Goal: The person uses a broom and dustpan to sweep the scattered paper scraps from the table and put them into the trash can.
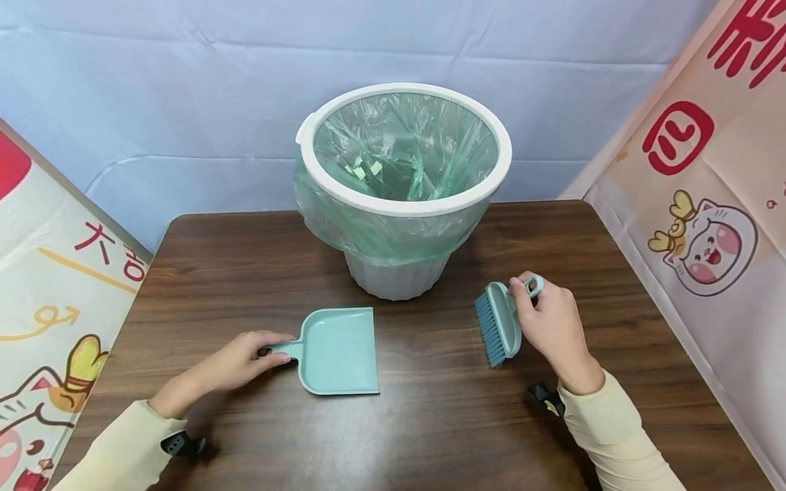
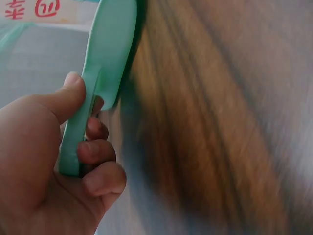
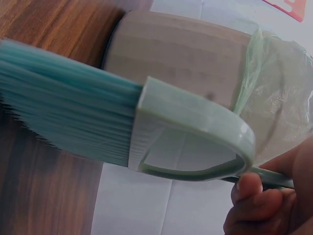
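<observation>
A mint-green dustpan (image 1: 340, 351) lies at the middle left of the table, its wide edge toward the right. My left hand (image 1: 248, 358) grips its handle (image 2: 78, 132) between thumb and curled fingers. Over on the right, my right hand (image 1: 549, 317) holds a hand brush (image 1: 505, 320) by its looped handle. The blue-green bristles (image 3: 73, 103) point left and down in the head view; whether they touch the table I cannot tell. Behind both tools stands a white bin (image 1: 399, 276) lined with a green plastic bag (image 1: 393, 235). A few pale yellow scraps (image 1: 359, 170) sit inside it.
The brown wooden table (image 1: 430, 436) carries the bin near its back edge. A light blue cloth (image 1: 245, 102) hangs behind it. Printed panels flank the table, one at left (image 1: 55, 300) and one at right (image 1: 694, 157).
</observation>
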The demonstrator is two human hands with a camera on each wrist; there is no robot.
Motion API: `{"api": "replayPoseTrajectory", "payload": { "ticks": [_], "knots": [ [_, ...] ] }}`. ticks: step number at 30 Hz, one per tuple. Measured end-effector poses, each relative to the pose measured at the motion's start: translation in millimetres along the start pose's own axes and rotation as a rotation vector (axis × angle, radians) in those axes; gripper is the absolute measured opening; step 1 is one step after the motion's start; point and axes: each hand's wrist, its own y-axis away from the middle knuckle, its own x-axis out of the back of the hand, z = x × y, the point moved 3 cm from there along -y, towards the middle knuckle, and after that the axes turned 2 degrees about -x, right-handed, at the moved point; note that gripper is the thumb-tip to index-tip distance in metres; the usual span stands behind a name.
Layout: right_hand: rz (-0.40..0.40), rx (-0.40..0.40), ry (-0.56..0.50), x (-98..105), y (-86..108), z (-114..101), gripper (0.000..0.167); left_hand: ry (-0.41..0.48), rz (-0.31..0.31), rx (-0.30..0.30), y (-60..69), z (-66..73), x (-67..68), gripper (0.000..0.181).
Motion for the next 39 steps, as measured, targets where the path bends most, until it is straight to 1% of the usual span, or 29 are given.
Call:
{"api": "replayPoseTrajectory", "payload": {
  "ticks": [3,8,13,17,20,22,24,26,31,33,36,39],
  "knots": [
    [-0.004,0.002,-0.002,0,-0.2,0,0.027,-0.002,0.011,0.016,-1.7,1.6,-5.7,0.034],
    [-0.001,-0.001,0.001,0,-0.2,0,0.026,-0.010,0.007,0.013,-6.9,4.3,-10.4,0.036],
    [-0.004,-0.001,0.005,0,-0.1,0,0.026,0.001,-0.013,0.009,-11.5,7.0,-12.7,0.037],
    [-0.015,0.006,0.009,0,0.4,0,0.025,-0.003,-0.011,0.001,-12.0,8.9,-12.2,0.036],
    [-0.022,0.029,0.017,2,0.9,-2,0.022,-0.006,-0.018,0.007,-12.6,9.3,-11.6,0.036],
    [-0.031,0.064,0.019,2,1.5,-4,0.019,-0.007,-0.022,0.011,-13.4,8.9,-11.9,0.036],
    [-0.042,0.133,0.016,2,2.0,-8,0.014,-0.008,-0.032,0.015,-14.7,8.7,-12.7,0.037],
    [-0.062,0.223,0.002,2,3.4,-14,0.009,-0.004,-0.042,0.020,-15.6,9.1,-13.6,0.038],
    [-0.162,0.522,-0.086,-3,9.7,-39,0.008,0.018,-0.060,0.042,-16.3,10.3,-14.4,0.041],
    [-0.204,0.656,-0.124,-10,14.6,-50,0.015,0.019,-0.058,0.037,-16.4,10.3,-14.7,0.041],
    [-0.248,0.834,-0.161,-22,24.3,-63,0.027,0.016,-0.050,0.028,-16.7,9.5,-15.5,0.040],
    [-0.262,0.967,-0.156,-36,34.9,-72,0.023,0.007,-0.048,0.029,-17.3,8.4,-16.6,0.039]
  ]
}}
